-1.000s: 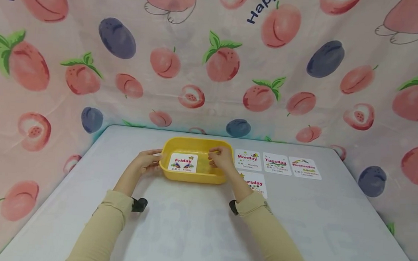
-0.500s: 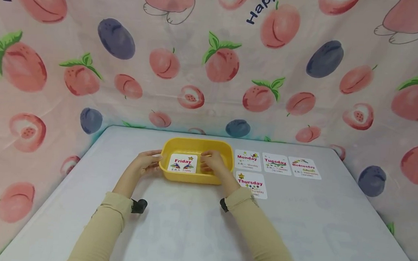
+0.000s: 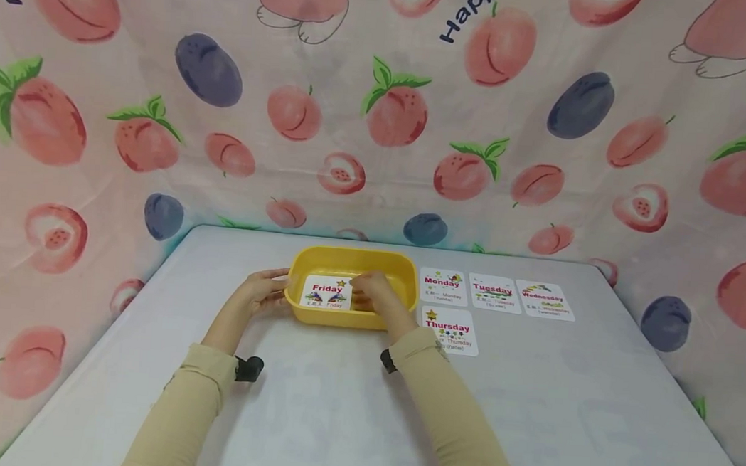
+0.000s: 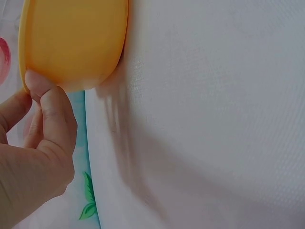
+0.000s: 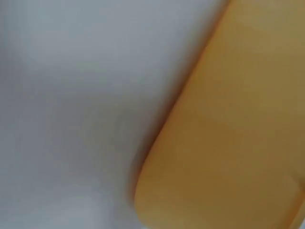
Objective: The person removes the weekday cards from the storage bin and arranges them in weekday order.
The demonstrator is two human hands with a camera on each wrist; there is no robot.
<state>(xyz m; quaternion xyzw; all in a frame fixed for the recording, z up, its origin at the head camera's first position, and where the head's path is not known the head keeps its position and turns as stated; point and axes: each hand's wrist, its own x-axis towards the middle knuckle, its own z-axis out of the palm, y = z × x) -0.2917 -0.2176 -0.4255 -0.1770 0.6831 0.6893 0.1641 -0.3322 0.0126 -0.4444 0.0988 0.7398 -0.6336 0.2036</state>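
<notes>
A yellow plastic basket (image 3: 342, 318) stands near the back of the table. My left hand (image 3: 259, 290) pinches its left rim; the left wrist view shows thumb and fingers (image 4: 53, 109) at that edge. Inside the basket lies a white card printed "Friday" (image 3: 327, 294) with a star and colored pictures. My right hand (image 3: 374, 292) reaches in over the front rim, its bent fingertips right at the card's right edge. I cannot tell whether they grip the card. In the right wrist view only the basket's outer wall (image 5: 224, 133) and the table show.
Right of the basket lie white cards in two rows: "Monday" (image 3: 443, 287), "Tuesday" (image 3: 495, 294) and "Wednesday" (image 3: 545, 300) behind, "Thursday" (image 3: 450, 330) in front. The white table (image 3: 311, 400) ends against a peach-printed cloth (image 3: 377, 169) at the back.
My right hand has moved left inside the basket, from its right side to the "Friday" card's edge. The "Thursday" card is now more fully uncovered. My left hand stays at the rim.
</notes>
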